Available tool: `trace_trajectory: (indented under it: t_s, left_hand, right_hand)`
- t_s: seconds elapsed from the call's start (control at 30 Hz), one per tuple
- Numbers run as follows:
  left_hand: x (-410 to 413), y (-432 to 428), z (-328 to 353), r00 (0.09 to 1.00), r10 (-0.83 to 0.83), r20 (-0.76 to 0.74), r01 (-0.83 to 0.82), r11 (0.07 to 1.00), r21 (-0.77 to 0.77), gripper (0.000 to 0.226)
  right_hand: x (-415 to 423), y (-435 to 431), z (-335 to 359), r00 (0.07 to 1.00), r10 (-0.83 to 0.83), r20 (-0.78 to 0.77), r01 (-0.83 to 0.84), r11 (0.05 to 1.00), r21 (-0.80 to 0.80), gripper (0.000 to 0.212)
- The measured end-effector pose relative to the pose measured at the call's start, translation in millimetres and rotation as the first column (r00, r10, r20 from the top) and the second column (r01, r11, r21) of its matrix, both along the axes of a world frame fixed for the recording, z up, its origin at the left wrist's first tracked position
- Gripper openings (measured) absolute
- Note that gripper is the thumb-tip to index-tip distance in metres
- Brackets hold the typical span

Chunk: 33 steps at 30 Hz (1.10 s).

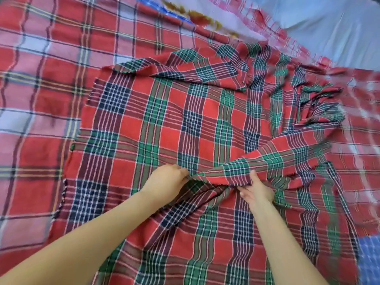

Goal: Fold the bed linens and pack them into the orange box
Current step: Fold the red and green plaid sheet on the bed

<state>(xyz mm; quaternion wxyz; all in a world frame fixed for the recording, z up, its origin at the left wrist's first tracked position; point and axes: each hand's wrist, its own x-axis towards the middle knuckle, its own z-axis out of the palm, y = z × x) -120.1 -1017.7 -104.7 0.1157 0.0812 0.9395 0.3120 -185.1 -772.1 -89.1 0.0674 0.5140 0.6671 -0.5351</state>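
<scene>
A red, green and navy plaid sheet (164, 124) lies spread and partly rumpled in the middle of the bed. One edge of it runs as a raised fold from the centre toward the right. My left hand (168, 179) grips the near end of that fold. My right hand (257, 189) holds the same edge a little to the right, thumb on top and fingers underneath. The sheet's far right part is bunched into creases. The orange box is not in view.
Under the plaid sheet lies a larger red and pale lilac checked sheet (41, 83) covering the left and far side. A pale blue sheet (329, 23) shows at the top right. A blue patterned cloth (370, 258) peeks out at the bottom right.
</scene>
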Motion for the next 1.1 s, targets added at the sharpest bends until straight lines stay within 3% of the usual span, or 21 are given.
trace_trajectory:
  t_s: [0.17, 0.27, 0.37, 0.5, 0.57, 0.63, 0.7, 0.77, 0.9, 1.0, 1.1]
  left_hand:
    - [-3.9, -14.1, 16.0, 0.981, 0.188, -0.047, -0.175, 0.964, 0.199, 0.018]
    - [-11.1, -27.5, 31.4, 0.950, 0.312, -0.025, -0.298, 0.924, 0.238, 0.020]
    - [-19.4, -56.7, 44.5, 0.847, 0.531, 0.001, -0.511, 0.814, 0.276, 0.020]
    - [-24.2, -113.9, 50.8, 0.621, 0.783, 0.027, -0.764, 0.597, 0.244, 0.016]
    - [-24.0, -135.6, 46.7, 0.562, 0.827, 0.024, -0.816, 0.549, 0.182, 0.016]
    - [-26.7, -154.1, 37.0, 0.538, 0.842, 0.035, -0.842, 0.535, 0.075, 0.016]
    - [-31.6, -168.2, 23.1, 0.557, 0.826, 0.088, -0.822, 0.563, -0.086, 0.015]
    - [-42.0, -179.8, 12.1, 0.595, 0.797, 0.106, -0.778, 0.604, -0.172, 0.018]
    - [-89.0, -198.2, 2.7, 0.716, 0.684, -0.142, -0.697, 0.710, -0.095, 0.006]
    - [-138.7, -200.6, 1.6, 0.822, 0.510, -0.254, -0.549, 0.827, -0.119, 0.015]
    - [-188.2, -193.5, -1.1, 0.883, 0.362, -0.300, -0.425, 0.887, -0.179, 0.025]
  right_hand:
    - [-33.6, 2.5, 16.1, 1.000, -0.014, -0.023, 0.015, 0.999, 0.049, 0.020]
    - [-51.6, -16.0, 48.7, 0.981, 0.174, -0.085, -0.152, 0.964, 0.218, 0.030]
    - [-85.9, -76.0, 90.4, 0.874, 0.420, -0.244, -0.315, 0.873, 0.373, 0.038]
    - [-146.9, -204.7, 117.2, 0.621, 0.647, -0.442, -0.492, 0.761, 0.423, 0.051]
    - [-169.6, -267.7, 113.8, 0.545, 0.733, -0.406, -0.539, 0.678, 0.500, 0.051]
    - [-184.0, -320.9, 99.3, 0.530, 0.792, -0.303, -0.603, 0.604, 0.521, 0.034]
    - [-184.9, -355.5, 70.0, 0.550, 0.802, -0.232, -0.705, 0.595, 0.387, 0.010]
    - [-170.0, -361.4, 39.2, 0.521, 0.852, -0.059, -0.814, 0.516, 0.269, 0.027]
    - [-152.2, -315.8, 12.2, 0.456, 0.888, 0.062, -0.852, 0.416, 0.318, 0.009]
    - [-168.7, -235.8, 18.4, 0.611, 0.779, 0.141, -0.686, 0.431, 0.586, 0.033]
    - [-191.1, -132.4, 11.9, 0.815, 0.543, 0.201, -0.520, 0.534, 0.666, 0.039]
